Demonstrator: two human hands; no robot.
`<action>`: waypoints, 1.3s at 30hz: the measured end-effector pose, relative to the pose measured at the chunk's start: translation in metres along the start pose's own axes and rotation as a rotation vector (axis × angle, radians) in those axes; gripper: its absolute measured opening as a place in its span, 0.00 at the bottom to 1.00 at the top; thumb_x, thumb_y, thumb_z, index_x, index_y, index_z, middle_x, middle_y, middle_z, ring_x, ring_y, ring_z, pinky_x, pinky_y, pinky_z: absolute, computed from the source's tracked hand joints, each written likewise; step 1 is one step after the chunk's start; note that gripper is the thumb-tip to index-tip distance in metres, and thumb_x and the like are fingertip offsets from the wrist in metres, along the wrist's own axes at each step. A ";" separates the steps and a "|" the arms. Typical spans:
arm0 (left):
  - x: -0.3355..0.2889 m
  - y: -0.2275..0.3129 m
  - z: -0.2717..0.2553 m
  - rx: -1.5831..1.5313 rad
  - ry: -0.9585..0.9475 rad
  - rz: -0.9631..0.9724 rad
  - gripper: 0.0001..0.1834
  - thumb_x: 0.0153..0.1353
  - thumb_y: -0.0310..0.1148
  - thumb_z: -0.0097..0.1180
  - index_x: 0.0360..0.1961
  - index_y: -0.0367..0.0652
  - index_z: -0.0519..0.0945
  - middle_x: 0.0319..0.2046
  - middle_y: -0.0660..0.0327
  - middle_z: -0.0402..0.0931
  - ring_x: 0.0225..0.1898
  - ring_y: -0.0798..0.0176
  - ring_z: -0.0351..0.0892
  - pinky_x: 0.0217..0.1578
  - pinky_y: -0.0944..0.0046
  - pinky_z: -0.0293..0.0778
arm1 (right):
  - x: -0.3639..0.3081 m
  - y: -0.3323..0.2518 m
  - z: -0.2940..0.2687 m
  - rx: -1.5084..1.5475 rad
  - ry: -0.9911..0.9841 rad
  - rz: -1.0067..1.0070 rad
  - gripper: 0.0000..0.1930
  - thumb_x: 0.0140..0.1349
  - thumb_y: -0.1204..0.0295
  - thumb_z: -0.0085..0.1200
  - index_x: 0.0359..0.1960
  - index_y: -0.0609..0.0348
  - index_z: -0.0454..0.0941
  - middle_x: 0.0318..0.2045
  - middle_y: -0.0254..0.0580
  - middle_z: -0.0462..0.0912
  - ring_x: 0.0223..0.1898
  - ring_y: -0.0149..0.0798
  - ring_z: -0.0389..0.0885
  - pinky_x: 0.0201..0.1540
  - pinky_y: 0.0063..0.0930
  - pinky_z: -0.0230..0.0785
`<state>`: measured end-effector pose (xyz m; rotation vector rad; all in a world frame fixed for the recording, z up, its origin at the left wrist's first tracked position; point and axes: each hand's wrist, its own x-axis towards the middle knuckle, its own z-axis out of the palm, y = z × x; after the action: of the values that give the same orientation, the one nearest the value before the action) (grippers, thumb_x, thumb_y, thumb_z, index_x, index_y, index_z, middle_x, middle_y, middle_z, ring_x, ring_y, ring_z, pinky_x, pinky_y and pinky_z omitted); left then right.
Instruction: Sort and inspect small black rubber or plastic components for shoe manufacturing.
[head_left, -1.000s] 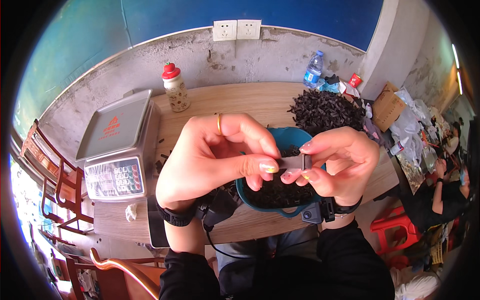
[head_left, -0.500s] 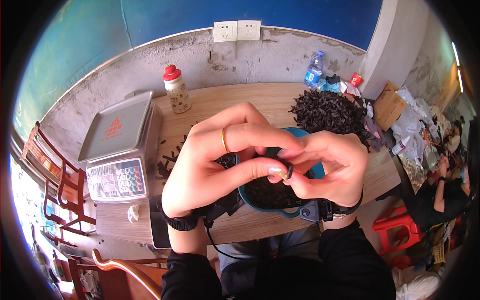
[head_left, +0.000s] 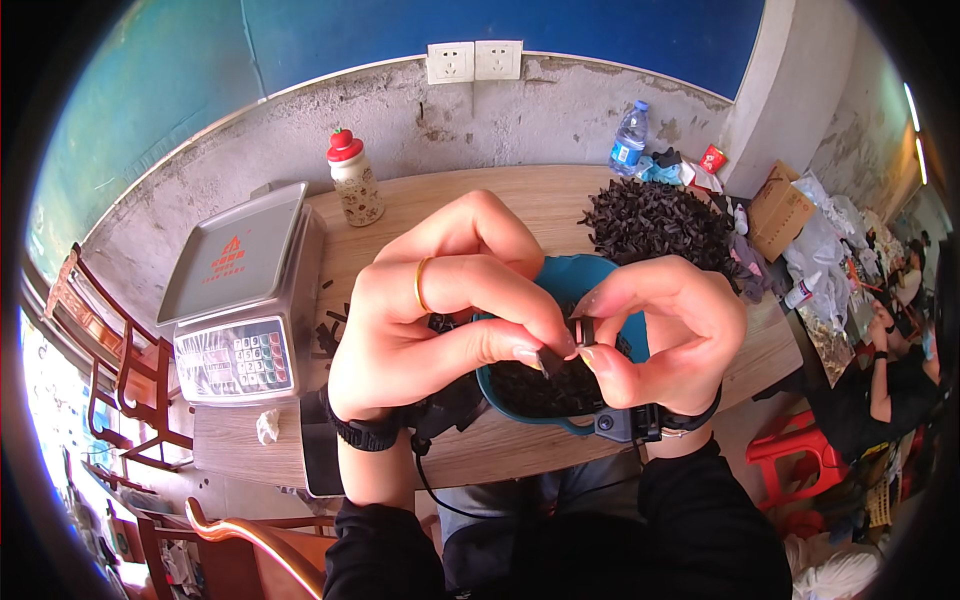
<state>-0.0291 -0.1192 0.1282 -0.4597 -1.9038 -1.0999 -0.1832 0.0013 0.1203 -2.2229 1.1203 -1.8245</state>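
Left hand (head_left: 440, 310): raised over the table edge, gold ring on one finger, thumb and fingertips pinched on a small black piece (head_left: 550, 360).
Right hand (head_left: 665, 330): facing the left hand, thumb and forefinger clamped on a second small dark part (head_left: 586, 331) — it touches the first piece between the two hands.
Teal bowl (head_left: 590, 285): directly beneath the hands, holding more dark pieces; the gripped parts sit just above its opening.
Wooden table (head_left: 520, 200): carries the bowl near its front edge.
Digital scale (head_left: 240, 290): left of the hands, keypad facing the person.
Black pile (head_left: 655, 220): loose dark pieces behind the bowl, to the right.
Red-capped bottle (head_left: 353, 180): upright at the far edge — near the wall.
Water bottle (head_left: 628, 138): far right, against the wall.
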 end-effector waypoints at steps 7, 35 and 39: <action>-0.001 0.000 0.000 -0.049 -0.053 -0.027 0.05 0.49 0.23 0.61 0.29 0.38 0.81 0.26 0.61 0.72 0.29 0.66 0.72 0.29 0.70 0.66 | -0.002 0.001 0.003 -0.035 0.062 -0.082 0.16 0.38 0.84 0.63 0.32 0.65 0.76 0.26 0.40 0.80 0.20 0.27 0.78 0.22 0.15 0.69; -0.003 0.035 0.017 0.078 0.167 -0.439 0.08 0.40 0.13 0.60 0.24 0.30 0.75 0.24 0.53 0.75 0.19 0.67 0.75 0.20 0.74 0.74 | 0.003 0.001 0.008 -0.069 0.006 -0.204 0.15 0.41 0.87 0.61 0.34 0.65 0.76 0.26 0.41 0.79 0.23 0.32 0.78 0.25 0.18 0.71; -0.006 0.031 0.012 -0.027 0.191 -0.334 0.06 0.43 0.13 0.61 0.24 0.27 0.76 0.23 0.52 0.75 0.20 0.65 0.76 0.19 0.72 0.75 | 0.005 0.000 0.005 0.060 -0.053 -0.166 0.14 0.44 0.87 0.60 0.35 0.66 0.76 0.27 0.43 0.80 0.25 0.33 0.80 0.26 0.19 0.71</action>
<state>-0.0112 -0.0914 0.1361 -0.0457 -1.8377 -1.3340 -0.1790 -0.0036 0.1230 -2.3789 0.8838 -1.8186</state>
